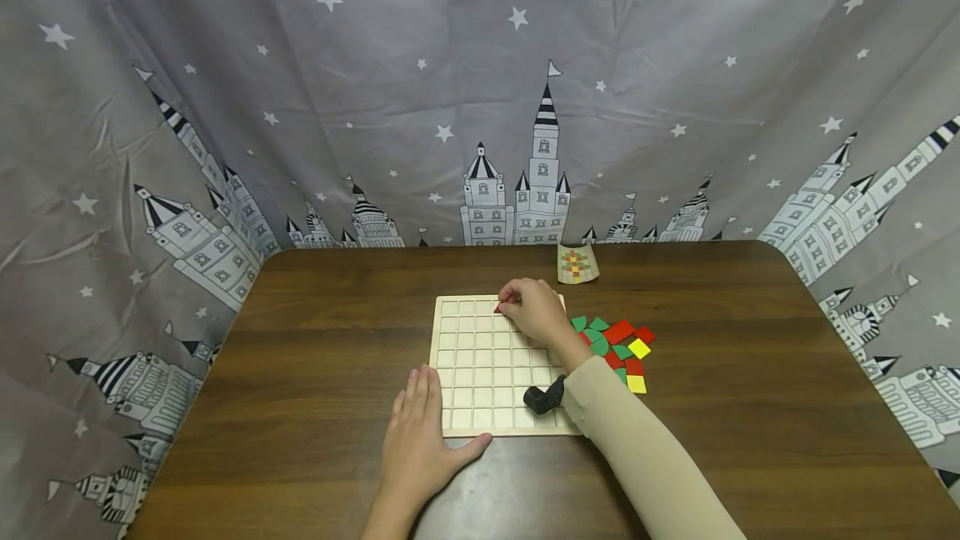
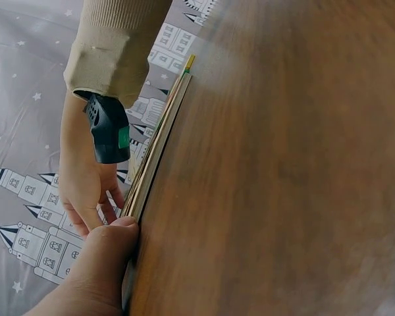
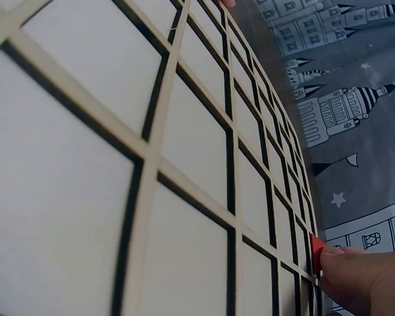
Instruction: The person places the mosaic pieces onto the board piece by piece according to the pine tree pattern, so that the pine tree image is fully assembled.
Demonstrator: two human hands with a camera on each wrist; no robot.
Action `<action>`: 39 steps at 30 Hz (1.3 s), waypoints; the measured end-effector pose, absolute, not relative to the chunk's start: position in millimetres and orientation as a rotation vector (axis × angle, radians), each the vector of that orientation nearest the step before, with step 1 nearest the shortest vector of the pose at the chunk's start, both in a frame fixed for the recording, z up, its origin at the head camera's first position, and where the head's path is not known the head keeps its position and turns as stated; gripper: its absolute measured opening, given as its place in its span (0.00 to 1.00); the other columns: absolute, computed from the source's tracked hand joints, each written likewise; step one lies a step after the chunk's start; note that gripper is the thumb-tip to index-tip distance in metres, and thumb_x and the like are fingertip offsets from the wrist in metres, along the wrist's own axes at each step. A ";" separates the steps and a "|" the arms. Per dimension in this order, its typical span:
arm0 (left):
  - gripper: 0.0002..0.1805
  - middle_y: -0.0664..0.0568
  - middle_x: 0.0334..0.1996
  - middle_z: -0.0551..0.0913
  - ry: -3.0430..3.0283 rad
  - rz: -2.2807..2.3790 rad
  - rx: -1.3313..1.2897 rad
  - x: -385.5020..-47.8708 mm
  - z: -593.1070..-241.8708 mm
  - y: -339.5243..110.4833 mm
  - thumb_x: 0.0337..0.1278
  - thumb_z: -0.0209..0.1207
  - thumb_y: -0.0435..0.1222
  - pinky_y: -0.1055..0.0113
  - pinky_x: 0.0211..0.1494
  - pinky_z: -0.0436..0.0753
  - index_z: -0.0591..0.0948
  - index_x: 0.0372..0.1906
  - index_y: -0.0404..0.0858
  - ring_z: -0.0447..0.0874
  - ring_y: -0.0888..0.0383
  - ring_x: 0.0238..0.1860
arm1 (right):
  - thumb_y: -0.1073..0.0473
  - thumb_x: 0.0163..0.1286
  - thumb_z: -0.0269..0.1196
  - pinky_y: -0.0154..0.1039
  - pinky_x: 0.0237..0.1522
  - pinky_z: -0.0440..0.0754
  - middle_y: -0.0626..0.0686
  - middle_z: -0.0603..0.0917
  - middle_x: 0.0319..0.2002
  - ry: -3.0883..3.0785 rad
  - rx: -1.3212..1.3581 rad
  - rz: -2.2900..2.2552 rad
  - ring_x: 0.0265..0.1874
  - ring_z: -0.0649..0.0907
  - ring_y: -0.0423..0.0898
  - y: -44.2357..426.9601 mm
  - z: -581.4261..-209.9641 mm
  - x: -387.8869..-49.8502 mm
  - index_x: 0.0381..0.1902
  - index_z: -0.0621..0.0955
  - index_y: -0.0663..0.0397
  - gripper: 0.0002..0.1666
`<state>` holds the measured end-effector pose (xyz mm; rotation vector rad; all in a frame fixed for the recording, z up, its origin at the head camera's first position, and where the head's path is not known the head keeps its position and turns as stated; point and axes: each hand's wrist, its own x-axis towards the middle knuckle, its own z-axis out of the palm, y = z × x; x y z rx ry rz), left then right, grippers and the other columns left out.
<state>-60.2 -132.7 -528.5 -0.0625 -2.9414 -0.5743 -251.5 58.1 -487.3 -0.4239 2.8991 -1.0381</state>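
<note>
- Red piece sits in the pinch of the right hand, at 12 o'clock on the board, by the far row of cells. Most of it is hidden; I cannot tell whether it is seated or only touching.
- Right hand: thumb and fingertips close together on the piece, the other fingers curled in.
- Left hand: spread wide, straight fingers along the board's edge at 8 o'clock, thumb reaching to the near edge towards 6. It holds no piece and seems to steady the board.
- To do this well, I would square the piece to the cell walls before letting go, lower one edge first, then press the rest flat with a fingertip. Light pressure from the left hand should stop the board sliding.
- Black wrist camera hangs over the cells at 5 o'clock; a slightly raised wrist would avoid brushing the board.
- Heap of red, green and yellow pieces lies at 3 o'clock, just beside the board.
- Pattern card, curled, is at 1 o'clock beyond the board; worth a glance for colour and cell before release.
- Brown surface carries it all; grey curtain hangs at 12.
</note>
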 end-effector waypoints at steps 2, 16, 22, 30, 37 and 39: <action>0.70 0.39 0.78 0.54 -2.941 -0.575 -0.063 -60.2 -528.5 -132.5 0.38 0.61 0.75 0.45 0.79 0.56 0.55 0.77 0.30 0.49 0.43 0.80 | 0.54 0.66 0.68 0.49 0.54 0.76 0.42 0.85 0.34 2.894 -0.431 -1.036 0.45 0.81 0.46 58.6 -487.6 -251.7 0.37 0.86 0.41 0.02; 0.70 0.39 0.78 0.54 -2.935 -0.564 -0.068 -60.3 -528.6 -132.0 0.38 0.60 0.76 0.46 0.78 0.57 0.55 0.77 0.30 0.50 0.44 0.80 | 0.51 0.66 0.68 0.51 0.57 0.75 0.43 0.85 0.38 2.922 -0.415 -0.971 0.49 0.81 0.49 57.4 -485.8 -250.7 0.33 0.88 0.39 0.03; 0.71 0.39 0.78 0.53 -2.943 -0.566 -0.060 -59.9 -528.7 -132.4 0.37 0.60 0.76 0.45 0.79 0.57 0.54 0.77 0.30 0.50 0.44 0.80 | 0.51 0.66 0.68 0.51 0.56 0.75 0.44 0.85 0.39 2.934 -0.421 -0.945 0.49 0.80 0.49 56.3 -486.7 -250.3 0.32 0.88 0.39 0.04; 0.71 0.39 0.79 0.53 -2.952 -0.564 -0.057 -60.2 -528.8 -132.1 0.38 0.59 0.77 0.46 0.79 0.55 0.54 0.77 0.30 0.49 0.44 0.80 | 0.51 0.66 0.68 0.52 0.52 0.77 0.44 0.84 0.38 2.977 -0.454 -0.900 0.48 0.80 0.51 55.1 -486.5 -248.2 0.29 0.88 0.39 0.05; 0.71 0.40 0.79 0.53 -2.963 -0.566 -0.049 -60.4 -527.5 -131.9 0.38 0.59 0.77 0.46 0.79 0.55 0.54 0.77 0.30 0.48 0.44 0.80 | 0.53 0.65 0.69 0.49 0.49 0.78 0.46 0.84 0.37 2.957 -0.496 -0.941 0.45 0.80 0.50 56.8 -484.4 -246.0 0.28 0.88 0.42 0.06; 0.71 0.40 0.79 0.53 -2.965 -0.568 -0.048 -60.5 -527.1 -131.8 0.38 0.60 0.76 0.47 0.79 0.55 0.54 0.77 0.30 0.48 0.44 0.80 | 0.54 0.65 0.69 0.47 0.48 0.79 0.46 0.84 0.37 2.939 -0.511 -0.969 0.44 0.80 0.50 58.2 -485.1 -246.4 0.28 0.89 0.42 0.05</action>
